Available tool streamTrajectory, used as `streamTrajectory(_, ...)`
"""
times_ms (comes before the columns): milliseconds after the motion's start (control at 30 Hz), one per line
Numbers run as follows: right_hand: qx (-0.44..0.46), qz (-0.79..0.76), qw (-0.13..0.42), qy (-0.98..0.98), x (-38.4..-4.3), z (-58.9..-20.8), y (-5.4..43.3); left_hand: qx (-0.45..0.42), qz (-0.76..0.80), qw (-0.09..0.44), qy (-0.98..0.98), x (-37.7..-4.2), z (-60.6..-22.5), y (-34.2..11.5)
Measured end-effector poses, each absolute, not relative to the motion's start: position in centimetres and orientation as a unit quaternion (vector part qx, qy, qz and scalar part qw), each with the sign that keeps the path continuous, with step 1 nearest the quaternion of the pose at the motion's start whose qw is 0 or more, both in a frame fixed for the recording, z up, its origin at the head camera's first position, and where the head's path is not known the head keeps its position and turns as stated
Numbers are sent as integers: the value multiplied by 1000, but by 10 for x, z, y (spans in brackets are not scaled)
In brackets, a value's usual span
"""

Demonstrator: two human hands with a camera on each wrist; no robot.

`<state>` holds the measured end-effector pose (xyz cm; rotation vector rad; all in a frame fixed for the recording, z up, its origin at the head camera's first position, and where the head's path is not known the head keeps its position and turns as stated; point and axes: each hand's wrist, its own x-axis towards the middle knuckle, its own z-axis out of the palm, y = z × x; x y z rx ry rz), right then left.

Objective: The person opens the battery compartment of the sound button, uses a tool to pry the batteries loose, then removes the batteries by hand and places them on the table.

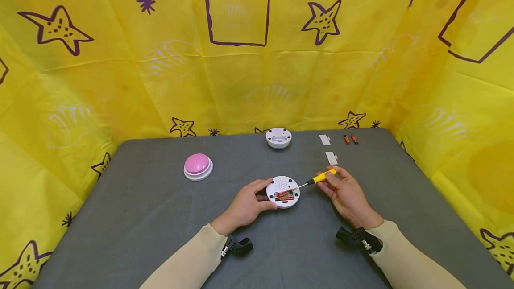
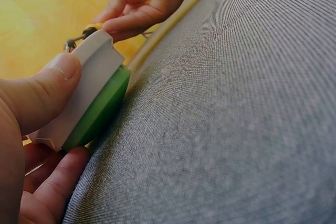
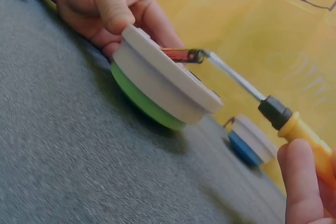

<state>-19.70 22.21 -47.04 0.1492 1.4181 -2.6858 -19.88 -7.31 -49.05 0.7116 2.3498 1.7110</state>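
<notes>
My left hand (image 1: 249,202) grips the rim of a round white push-button device (image 1: 282,183), turned with its underside up; the wrist views show its green dome (image 3: 142,98) facing down at the table. Two red batteries (image 1: 284,195) lie in its opened compartment, and one (image 3: 178,55) is tilted up out of it at one end. With my right hand (image 1: 347,195) I hold a screwdriver (image 1: 324,176) by its yellow handle, the metal tip right at the raised battery's end. Thumb and fingers of the left hand span the device from its left side.
Behind stands another upturned white device (image 1: 279,138) with a blue dome and a bare battery compartment. A pink button (image 1: 196,164) sits at left. Two white battery covers (image 1: 331,158) and two loose red batteries (image 1: 350,140) lie at the back right. Yellow cloth (image 1: 241,79) hangs behind the grey table (image 1: 160,226).
</notes>
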Motion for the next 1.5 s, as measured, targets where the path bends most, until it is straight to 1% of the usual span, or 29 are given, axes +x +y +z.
streamTrajectory(267,37,-884,44,465,-198,-471,227,233,569,74,785,-198,-489,-72)
streamTrajectory(567,50,-887,48,456,-198,-473,228,236,569,71,785,-191,-474,-69)
streamTrajectory(1000,23,-905,44,421,-197,-473,231,243,570,67,782,-199,-490,-73)
streamTrajectory(1067,14,-907,42,418,-197,-472,231,244,568,65,783,-199,-489,-73)
streamTrajectory(1133,9,-907,43,418,-197,-472,231,243,568,66,784,-195,-480,-72)
streamTrajectory(1300,0,-903,43,428,-196,-467,231,236,567,70,786,-194,-479,-71)
streamTrajectory(1367,-2,-901,44,432,-195,-465,231,237,567,68,786,-200,-489,-72)
streamTrajectory(1500,-8,-896,43,442,-193,-460,231,241,567,64,785,-200,-491,-73)
